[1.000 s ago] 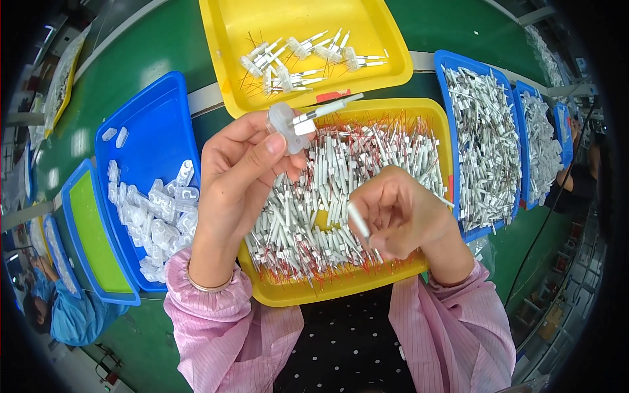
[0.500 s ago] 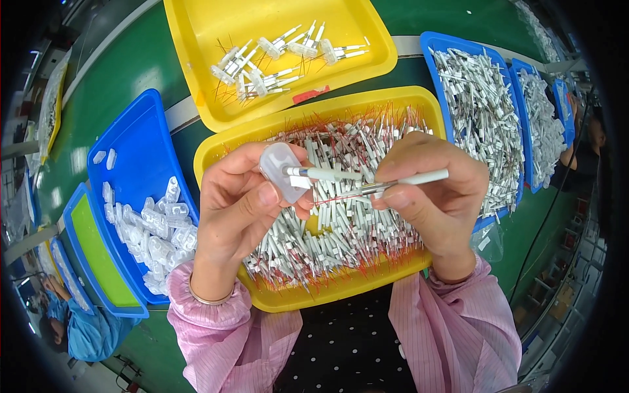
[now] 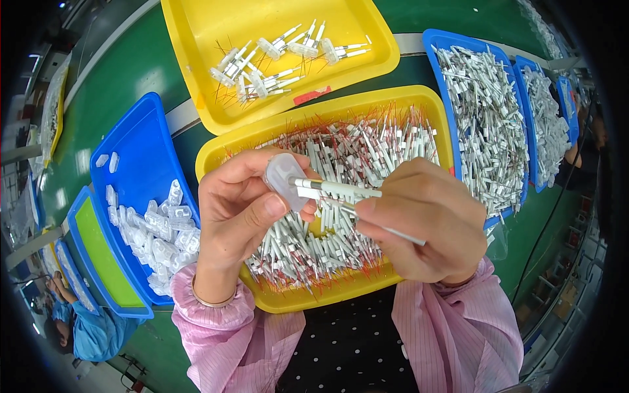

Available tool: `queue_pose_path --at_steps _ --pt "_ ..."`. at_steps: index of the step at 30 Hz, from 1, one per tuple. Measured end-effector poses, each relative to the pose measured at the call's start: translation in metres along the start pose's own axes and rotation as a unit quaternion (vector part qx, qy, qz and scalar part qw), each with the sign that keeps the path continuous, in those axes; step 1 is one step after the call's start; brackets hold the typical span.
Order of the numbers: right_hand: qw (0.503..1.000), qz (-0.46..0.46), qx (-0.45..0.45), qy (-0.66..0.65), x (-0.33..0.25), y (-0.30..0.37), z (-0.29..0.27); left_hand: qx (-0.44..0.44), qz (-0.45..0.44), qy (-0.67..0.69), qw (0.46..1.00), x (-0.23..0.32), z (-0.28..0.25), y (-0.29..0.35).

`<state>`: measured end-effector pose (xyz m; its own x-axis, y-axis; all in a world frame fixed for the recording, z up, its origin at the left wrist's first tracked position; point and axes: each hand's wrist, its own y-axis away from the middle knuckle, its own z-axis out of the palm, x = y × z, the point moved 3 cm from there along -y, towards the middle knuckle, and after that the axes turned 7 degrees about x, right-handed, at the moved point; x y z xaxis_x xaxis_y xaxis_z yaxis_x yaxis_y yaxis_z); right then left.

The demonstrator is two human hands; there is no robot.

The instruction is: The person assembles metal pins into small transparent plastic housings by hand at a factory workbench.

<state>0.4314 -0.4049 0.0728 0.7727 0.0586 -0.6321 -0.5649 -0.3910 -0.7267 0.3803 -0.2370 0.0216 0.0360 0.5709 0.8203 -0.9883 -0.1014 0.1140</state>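
My left hand (image 3: pixel 242 206) pinches a translucent plastic cap (image 3: pixel 283 178) between thumb and fingers. A white rod-like part with a metal band (image 3: pixel 335 188) sticks out of the cap toward the right. My right hand (image 3: pixel 429 216) is closed on another thin white-and-metal rod (image 3: pixel 405 236), whose pale end points down to the right. The front of that rod lies close to the cap; whether it has entered it I cannot tell. Both hands are above a yellow tray (image 3: pixel 275 302) heaped with similar white rods (image 3: pixel 367 150) that have red wires.
Behind stands a second yellow tray (image 3: pixel 216 33) with several capped clusters (image 3: pixel 255 84). A blue tray (image 3: pixel 131 141) at left holds clear caps (image 3: pixel 164 236); a green-bottomed blue tray (image 3: pixel 98 249) sits beside it. More blue trays (image 3: pixel 452 131) with parts stand at right. A person in blue (image 3: pixel 98 331) sits far left.
My right hand has moved down and left, bringing its rod toward the cap and tilting it more. The left hand has shifted slightly right and down with the cap.
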Motion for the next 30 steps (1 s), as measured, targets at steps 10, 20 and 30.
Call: queue_pose_path --at_steps 10,20,30 --pt "0.996 0.071 -0.052 -0.002 -0.008 0.004 0.004 -0.023 0.01 0.01 1.0 0.002 -0.002 0.0" --pt "0.993 0.091 -0.035 0.066 -0.012 0.003 0.003 -0.022 0.012 0.012 1.0 0.002 -0.002 0.001" --pt "0.981 0.183 0.022 -0.056 -0.004 0.008 0.009 -0.035 0.049 0.018 0.998 -0.004 0.005 0.002"
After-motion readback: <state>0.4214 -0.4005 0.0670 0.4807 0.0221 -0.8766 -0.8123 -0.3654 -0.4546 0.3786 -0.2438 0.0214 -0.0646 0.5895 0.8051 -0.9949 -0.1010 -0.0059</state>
